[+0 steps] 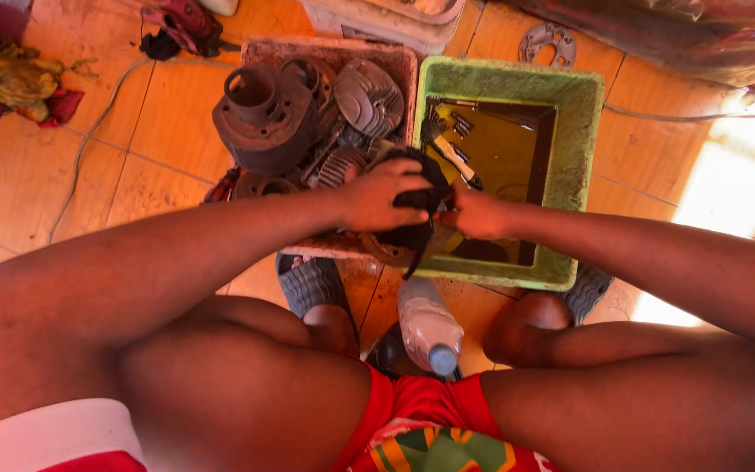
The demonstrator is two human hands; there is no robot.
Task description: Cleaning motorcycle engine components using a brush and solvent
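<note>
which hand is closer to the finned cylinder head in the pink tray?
Left. The left hand sits on the dark part just below the finned cylinder head. The right hand is farther right, over the green tub.

Warm, reddish light fills the scene. Hard daylight falls on the floor tiles (736,188) to the right of the right hand (481,214) and burns them out to white glare. The dark part (417,205) between both hands sits in shadow, its detail perhaps lost. The wide lens bends the edges. Nearer than the left hand (377,194), the thighs look soft.
</note>
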